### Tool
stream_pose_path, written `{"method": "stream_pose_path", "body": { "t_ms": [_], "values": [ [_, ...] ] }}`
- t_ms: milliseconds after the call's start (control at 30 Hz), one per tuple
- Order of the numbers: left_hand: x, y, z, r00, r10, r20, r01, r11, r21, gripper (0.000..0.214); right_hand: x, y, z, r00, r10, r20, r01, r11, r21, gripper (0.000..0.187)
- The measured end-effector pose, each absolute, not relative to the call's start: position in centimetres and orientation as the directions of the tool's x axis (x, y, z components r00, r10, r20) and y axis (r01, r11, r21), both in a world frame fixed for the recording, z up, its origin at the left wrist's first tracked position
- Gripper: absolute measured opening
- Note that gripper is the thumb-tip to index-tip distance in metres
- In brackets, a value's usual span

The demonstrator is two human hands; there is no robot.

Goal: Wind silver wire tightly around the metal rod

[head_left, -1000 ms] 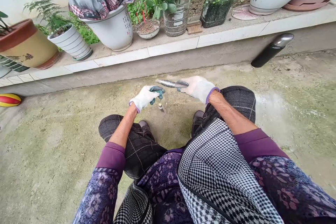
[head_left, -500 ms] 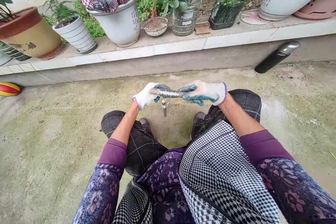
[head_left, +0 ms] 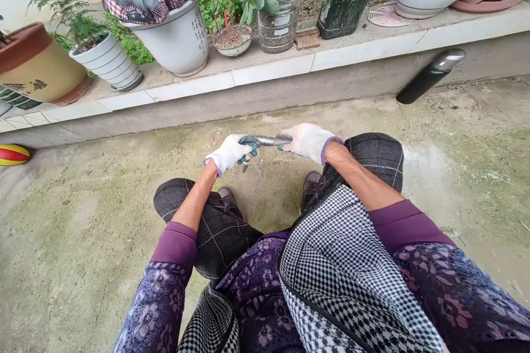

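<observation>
Between my hands is a short rod (head_left: 266, 141) with shiny silver wire wound round its middle, held roughly level above the ground. My left hand (head_left: 234, 153), in a white work glove with a dark green palm, is closed round its left end. The fingers of my right hand (head_left: 304, 140), in a matching glove, are closed on the right end. Both ends are largely covered by the gloves, so the rod's exact kind is unclear. Just below my left fingers a small stick-like object (head_left: 245, 165) shows on the ground, partly hidden by the glove.
A low tiled ledge (head_left: 273, 70) runs across the front, bearing several potted plants and a white pot (head_left: 178, 44) with grey clothes on it. A black bottle (head_left: 426, 80) stands by the ledge at right. A red and yellow ball (head_left: 14, 154) lies far left.
My right hand has turned over, back of the glove now upward, and its spread fingers have closed on the rod. My left fingers have closed more round the other end. The view has shifted slightly.
</observation>
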State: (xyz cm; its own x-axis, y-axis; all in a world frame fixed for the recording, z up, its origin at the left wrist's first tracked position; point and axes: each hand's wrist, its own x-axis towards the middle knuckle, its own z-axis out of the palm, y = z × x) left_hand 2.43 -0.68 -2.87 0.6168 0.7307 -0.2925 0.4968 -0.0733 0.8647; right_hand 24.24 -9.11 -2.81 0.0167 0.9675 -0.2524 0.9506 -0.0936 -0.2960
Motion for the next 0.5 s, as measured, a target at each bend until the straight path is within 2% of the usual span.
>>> {"method": "stream_pose_path", "body": {
  "t_ms": [100, 200, 300, 367, 433, 500],
  "values": [
    [2.5, -0.4, -2.5, 0.603, 0.756, -0.256, 0.420, -0.028, 0.907, 0.018, 24.7, -9.1, -2.9, 0.072, 0.992, -0.102, 0.906, -0.108, -0.410, 0.043],
    [2.3, -0.1, -2.3, 0.595, 0.772, -0.225, 0.341, 0.012, 0.940, 0.017, 24.6, -9.2, -2.9, 0.138, 0.990, -0.009, 0.796, -0.116, -0.594, 0.042],
    [2.0, 0.0, -2.3, 0.632, 0.745, -0.213, 0.316, 0.003, 0.949, 0.020, 24.4, -9.5, -2.6, 0.215, 0.974, -0.073, 0.533, -0.180, -0.827, 0.039],
    [1.9, 0.0, -2.3, 0.651, 0.726, -0.221, 0.331, -0.010, 0.944, 0.021, 24.3, -9.7, -2.1, 0.213, 0.970, -0.116, 0.318, -0.181, -0.931, 0.037],
    [1.8, 0.0, -2.4, 0.642, 0.729, -0.238, 0.332, 0.016, 0.943, 0.020, 24.3, -10.1, -1.5, 0.149, 0.979, -0.139, 0.171, -0.164, -0.971, 0.037],
    [1.9, 0.2, -2.6, 0.603, 0.755, -0.257, 0.296, 0.088, 0.951, 0.019, 24.5, -10.5, -1.1, 0.000, 0.979, -0.203, 0.141, -0.201, -0.969, 0.041]
  ]
}}
